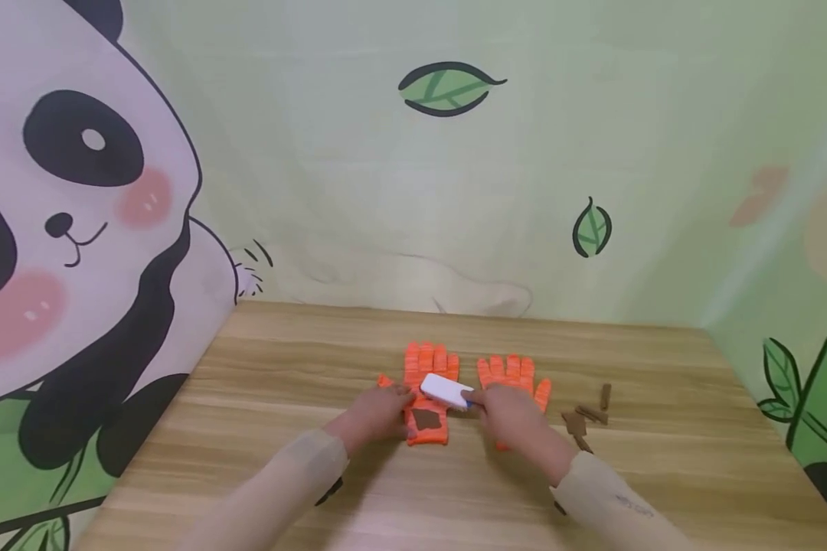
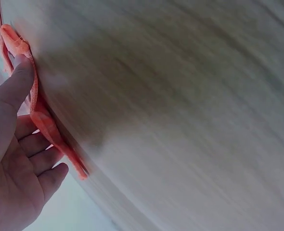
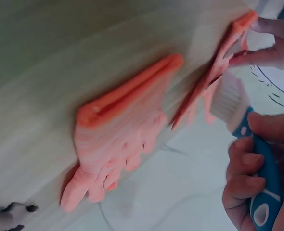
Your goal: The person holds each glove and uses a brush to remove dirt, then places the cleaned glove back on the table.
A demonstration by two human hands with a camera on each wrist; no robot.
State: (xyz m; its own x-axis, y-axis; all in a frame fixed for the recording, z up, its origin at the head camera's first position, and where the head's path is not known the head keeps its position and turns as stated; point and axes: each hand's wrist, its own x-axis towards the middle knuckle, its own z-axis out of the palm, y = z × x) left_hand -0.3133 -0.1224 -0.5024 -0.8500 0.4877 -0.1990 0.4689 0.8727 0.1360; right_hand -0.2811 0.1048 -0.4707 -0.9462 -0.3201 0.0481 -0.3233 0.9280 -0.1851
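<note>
Two orange knitted gloves lie side by side on the wooden table. Near the cuff of the left glove [image 1: 436, 367] is a brown patch [image 1: 426, 419]. My left hand [image 1: 382, 409] rests at that glove's left edge; in the left wrist view its thumb [image 2: 20, 77] and loosely bent fingers touch the glove. My right hand [image 1: 513, 417] grips the blue handle [image 3: 265, 178] of a brush with white bristles [image 3: 227, 98]. The brush head [image 1: 445, 390] is over the left glove's palm; whether the bristles touch it I cannot tell. Beneath my right hand lies the right glove [image 1: 506, 370], partly hidden.
Several brown scraps [image 1: 574, 423] lie right of the right glove on the wooden table [image 1: 303, 344]. A fabric backdrop [image 1: 331, 191] with a panda and leaves hangs behind the table. Dark objects [image 1: 329, 491] show partly beside my left sleeve.
</note>
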